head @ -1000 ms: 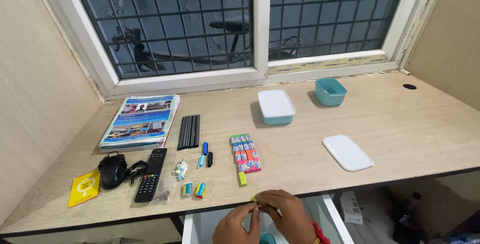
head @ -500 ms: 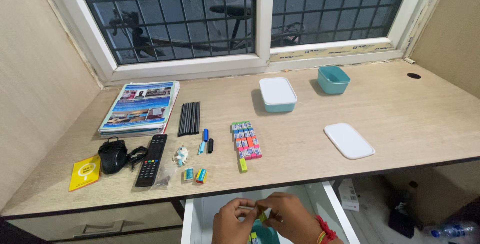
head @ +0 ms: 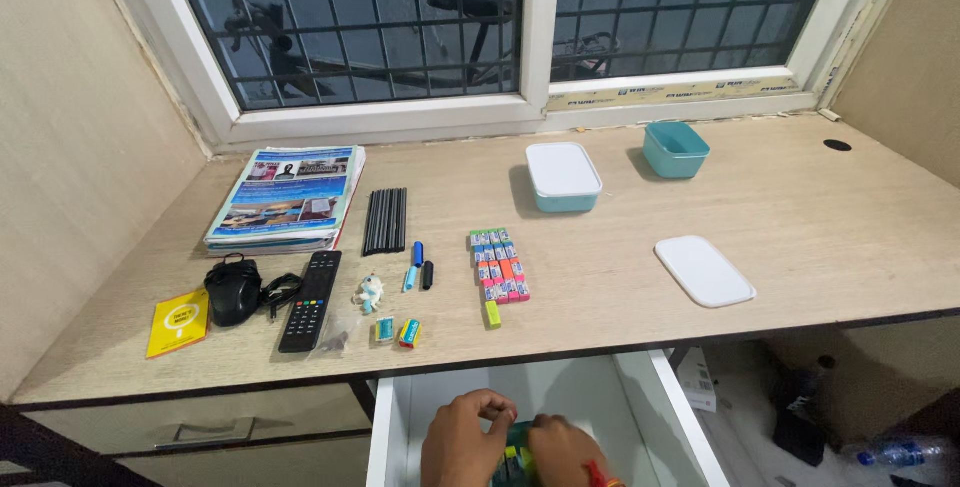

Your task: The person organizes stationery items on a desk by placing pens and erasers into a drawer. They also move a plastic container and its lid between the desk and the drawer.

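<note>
Erasers (head: 512,462), small and bright, sit in a teal tub inside the open white drawer (head: 640,417) under the table (head: 800,237). Both the left hand (head: 462,439) and right hand (head: 556,447) reach in, fingers pinching them. More erasers (head: 498,265) lie in rows on the table.

Surface (head: 800,237) – pale wood-grain laminate, matt. Teal boxes (head: 676,150) and white lid (head: 705,271) – smooth plastic; remote (head: 310,300) matt black plastic. Magazines (head: 290,197) glossy paper.
</note>
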